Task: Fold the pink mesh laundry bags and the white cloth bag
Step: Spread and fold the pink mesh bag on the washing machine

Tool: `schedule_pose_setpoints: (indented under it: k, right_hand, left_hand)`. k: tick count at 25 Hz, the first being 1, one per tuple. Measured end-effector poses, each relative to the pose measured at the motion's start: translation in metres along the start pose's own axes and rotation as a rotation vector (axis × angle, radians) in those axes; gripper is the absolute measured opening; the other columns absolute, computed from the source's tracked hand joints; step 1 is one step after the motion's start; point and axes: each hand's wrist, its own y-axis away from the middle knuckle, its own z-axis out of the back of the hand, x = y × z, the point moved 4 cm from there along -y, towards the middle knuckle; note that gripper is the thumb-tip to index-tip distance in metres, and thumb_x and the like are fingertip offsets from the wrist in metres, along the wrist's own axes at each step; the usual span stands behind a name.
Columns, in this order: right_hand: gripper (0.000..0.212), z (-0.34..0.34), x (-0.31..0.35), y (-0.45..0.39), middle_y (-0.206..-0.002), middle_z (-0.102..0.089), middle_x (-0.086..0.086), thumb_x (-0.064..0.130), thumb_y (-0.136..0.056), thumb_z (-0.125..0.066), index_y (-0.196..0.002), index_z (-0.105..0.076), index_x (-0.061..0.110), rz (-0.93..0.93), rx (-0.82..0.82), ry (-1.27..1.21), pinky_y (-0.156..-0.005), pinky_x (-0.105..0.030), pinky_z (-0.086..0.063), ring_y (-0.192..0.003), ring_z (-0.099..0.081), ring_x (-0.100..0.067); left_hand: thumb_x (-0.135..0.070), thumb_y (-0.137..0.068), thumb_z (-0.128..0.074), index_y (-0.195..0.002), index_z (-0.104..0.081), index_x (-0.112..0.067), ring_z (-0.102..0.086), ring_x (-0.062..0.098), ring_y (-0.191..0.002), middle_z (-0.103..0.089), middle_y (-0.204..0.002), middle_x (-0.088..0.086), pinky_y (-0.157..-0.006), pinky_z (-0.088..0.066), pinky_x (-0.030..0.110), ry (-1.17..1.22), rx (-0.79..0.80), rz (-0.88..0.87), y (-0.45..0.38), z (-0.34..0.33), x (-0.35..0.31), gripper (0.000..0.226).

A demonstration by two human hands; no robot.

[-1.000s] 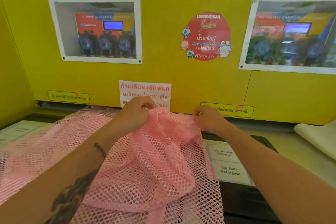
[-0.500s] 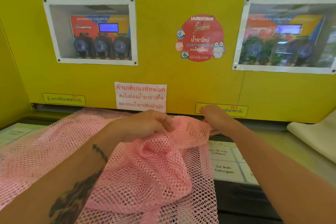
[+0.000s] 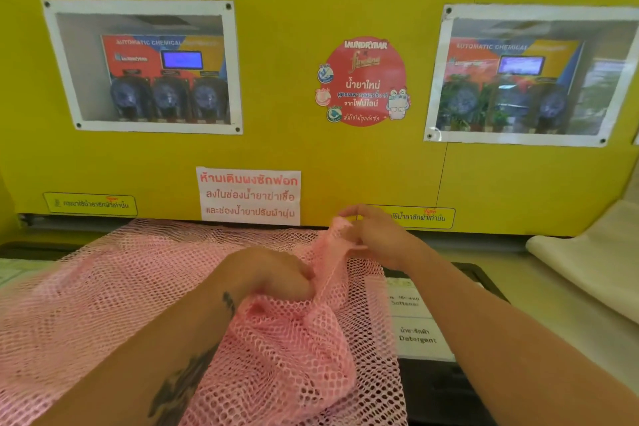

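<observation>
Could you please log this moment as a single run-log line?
left hand: gripping pink mesh bag | right hand: pinching bag's far edge | white cloth bag: untouched at right | fold: not finished

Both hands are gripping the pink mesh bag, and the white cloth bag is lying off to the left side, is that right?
Not quite. The head view shows the white cloth bag lying to the right, not the left. The left hand and right hand do both grip the pink mesh bag.
</observation>
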Motion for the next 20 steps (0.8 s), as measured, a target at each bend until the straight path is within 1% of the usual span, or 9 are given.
schedule_pose_setpoints:
  k: [2, 3, 6, 9, 11, 13, 15, 17, 20]
  right_hand:
    - [0.020, 0.014, -0.016, -0.013, -0.104, -0.068, -0.008, 0.003, -0.086, -0.056, -0.097, -0.066, 0.017, 0.099, -0.140, 0.636, -0.076, -0.038, -0.055, -0.091, -0.062, -0.026]
    - [0.023, 0.027, -0.019, -0.016, -0.105, -0.068, -0.009, 0.002, -0.084, -0.054, -0.098, -0.066, 0.016, 0.098, -0.248, 0.830, -0.076, -0.038, -0.054, -0.090, -0.061, -0.027]
    - [0.036, 0.070, -0.016, -0.020, -0.110, -0.066, -0.016, -0.001, -0.080, -0.052, -0.113, -0.061, 0.010, 0.049, -0.511, 0.852, -0.075, -0.040, -0.051, -0.095, -0.061, -0.035]
    - [0.035, 0.066, -0.005, -0.013, -0.116, -0.062, -0.013, 0.010, -0.081, -0.056, -0.115, -0.061, 0.012, 0.091, -0.459, 0.903, -0.077, -0.039, -0.051, -0.097, -0.061, -0.033]
    - [0.021, 0.043, 0.004, 0.006, -0.108, -0.066, -0.008, 0.014, -0.083, -0.056, -0.102, -0.065, 0.017, 0.156, -0.225, 0.920, -0.068, -0.033, -0.046, -0.087, -0.061, -0.026]
    - [0.011, 0.021, 0.009, 0.035, -0.095, -0.071, -0.004, 0.018, -0.087, -0.058, -0.093, -0.068, 0.017, 0.160, 0.140, 0.886, -0.066, -0.033, -0.047, -0.079, -0.064, -0.018]
    - [0.011, 0.004, 0.010, 0.068, -0.086, -0.073, 0.000, 0.022, -0.089, -0.062, -0.097, -0.068, 0.018, 0.104, 0.466, 0.900, -0.068, -0.033, -0.051, -0.072, -0.066, -0.011]
    - [0.014, -0.004, 0.005, 0.087, -0.083, -0.069, 0.003, 0.020, -0.088, -0.065, -0.101, -0.066, 0.022, 0.101, 0.607, 0.987, -0.063, -0.027, -0.044, -0.069, -0.061, -0.007]
    - [0.024, -0.009, -0.002, 0.092, -0.079, -0.066, 0.004, 0.009, -0.084, -0.064, -0.102, -0.065, 0.024, 0.159, 0.548, 1.044, -0.060, -0.028, -0.041, -0.066, -0.056, -0.008]
  left_hand:
    - [-0.060, -0.090, -0.039, -0.151, -0.032, -0.032, -0.027, 0.031, -0.145, -0.027, -0.161, 0.002, -0.118, -0.025, 0.050, -0.007, -0.048, 0.085, -0.006, -0.004, 0.004, 0.068]
    - [-0.062, -0.091, -0.036, -0.153, -0.030, -0.028, -0.022, 0.034, -0.147, -0.024, -0.162, 0.006, -0.119, -0.020, 0.051, -0.001, -0.112, 0.125, -0.009, -0.003, 0.007, 0.071]
    - [-0.045, -0.095, -0.043, -0.145, -0.043, -0.019, -0.035, 0.034, -0.138, -0.033, -0.154, 0.010, -0.114, -0.032, 0.049, 0.282, -0.494, 0.190, -0.005, 0.015, 0.015, 0.056]
    - [-0.021, -0.093, -0.052, -0.109, -0.066, -0.024, -0.058, 0.023, -0.104, -0.060, -0.116, 0.004, -0.090, -0.050, 0.040, 0.418, -0.890, -0.010, 0.022, 0.031, 0.010, 0.022]
    - [-0.022, -0.091, -0.057, -0.086, -0.066, -0.030, -0.061, 0.018, -0.081, -0.065, -0.088, -0.004, -0.074, -0.053, 0.038, 0.389, -0.815, -0.177, 0.049, 0.028, -0.003, 0.013]
    - [-0.039, -0.090, -0.062, -0.084, -0.067, -0.033, -0.060, 0.011, -0.075, -0.065, -0.081, -0.010, -0.068, -0.052, 0.034, 0.301, -0.451, -0.268, 0.075, 0.009, -0.025, 0.010]
    - [-0.058, -0.084, -0.063, -0.094, -0.066, -0.037, -0.058, 0.005, -0.077, -0.062, -0.085, -0.015, -0.068, -0.047, 0.028, 0.223, -0.146, -0.252, 0.090, -0.018, -0.040, 0.024]
    - [-0.061, -0.080, -0.066, -0.104, -0.062, -0.037, -0.055, 0.003, -0.079, -0.056, -0.088, -0.017, -0.067, -0.044, 0.028, 0.150, -0.096, -0.224, 0.091, -0.042, -0.048, 0.035]
    - [-0.032, -0.087, -0.067, -0.097, -0.067, -0.029, -0.057, 0.005, -0.081, -0.060, -0.088, -0.015, -0.070, -0.050, 0.028, 0.143, -0.230, -0.336, 0.085, -0.055, -0.058, 0.011]
